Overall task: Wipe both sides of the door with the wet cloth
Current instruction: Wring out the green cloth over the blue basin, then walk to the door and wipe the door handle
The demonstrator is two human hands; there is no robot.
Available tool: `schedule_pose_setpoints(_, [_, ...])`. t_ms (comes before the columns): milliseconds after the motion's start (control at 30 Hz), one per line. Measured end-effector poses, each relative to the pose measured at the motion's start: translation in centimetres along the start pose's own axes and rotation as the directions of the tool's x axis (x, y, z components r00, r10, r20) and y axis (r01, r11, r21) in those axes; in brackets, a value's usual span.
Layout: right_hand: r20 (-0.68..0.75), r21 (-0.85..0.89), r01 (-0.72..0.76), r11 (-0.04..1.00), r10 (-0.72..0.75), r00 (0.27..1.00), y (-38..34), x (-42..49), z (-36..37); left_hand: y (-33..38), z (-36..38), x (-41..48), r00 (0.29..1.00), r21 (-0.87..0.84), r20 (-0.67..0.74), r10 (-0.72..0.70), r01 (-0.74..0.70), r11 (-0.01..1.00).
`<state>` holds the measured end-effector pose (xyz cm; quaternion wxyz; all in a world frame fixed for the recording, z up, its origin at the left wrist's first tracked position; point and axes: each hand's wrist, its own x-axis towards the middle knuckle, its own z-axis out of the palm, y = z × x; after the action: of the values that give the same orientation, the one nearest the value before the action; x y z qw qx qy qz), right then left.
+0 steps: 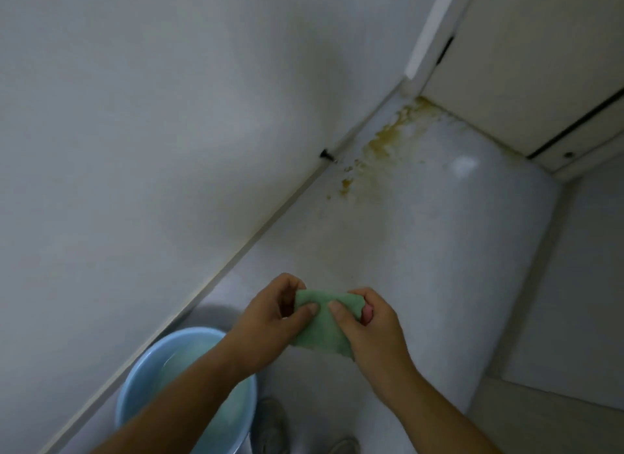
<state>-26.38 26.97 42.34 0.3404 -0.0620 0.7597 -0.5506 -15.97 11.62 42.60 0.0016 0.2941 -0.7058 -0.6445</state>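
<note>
While both grips clamp it, green cloth (pixel 320 332) spans L hand (pixel 270 322) & R hand (pixel 374 332), near blue basin (pixel 145 369).

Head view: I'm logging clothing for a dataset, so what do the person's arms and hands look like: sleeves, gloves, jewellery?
Both are bare: the left hand and right hand wear no gloves, rings or watch, and no sleeve shows up to the frame's edge. The thumbnails are unpainted.
</note>
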Motion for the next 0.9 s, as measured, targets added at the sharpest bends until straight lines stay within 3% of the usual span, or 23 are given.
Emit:
schedule_pose_setpoints(167, [-0.234, -0.054, 0.168, 0.984, -0.176, 0.956, -10.9, -5.4, -10.6, 14.2, 2.8, -0.2, 0.988, 0.161, 0.031, 0.15, -0.153, 0.975])
schedule_pose_setpoints(433, [-0.564, -0.004, 0.34, 0.94, -0.283, 0.776, -21.7, -10.5, -27.3, 30.9, 9.3, 0.2, 0.963, 0.39, 0.076, 0.259, -0.268, 0.881])
schedule_pose_setpoints(700, [-0.697, 0.024, 0.443, 0.896, -0.303, 0.65, -26.8, -8.8, -39.0, 39.5, 16.0, 5.1, 0.93, 0.475, 0.111, 0.349, -0.358, 0.804])
schedule_pose_setpoints(900, [-0.733, -0.048, 0.428, 0.903, -0.323, 0.599, -30.3, -1.3, -44.7, 45.1, 19.6, 14.1, 0.886, 0.609, 0.231, 0.403, -0.454, 0.65])
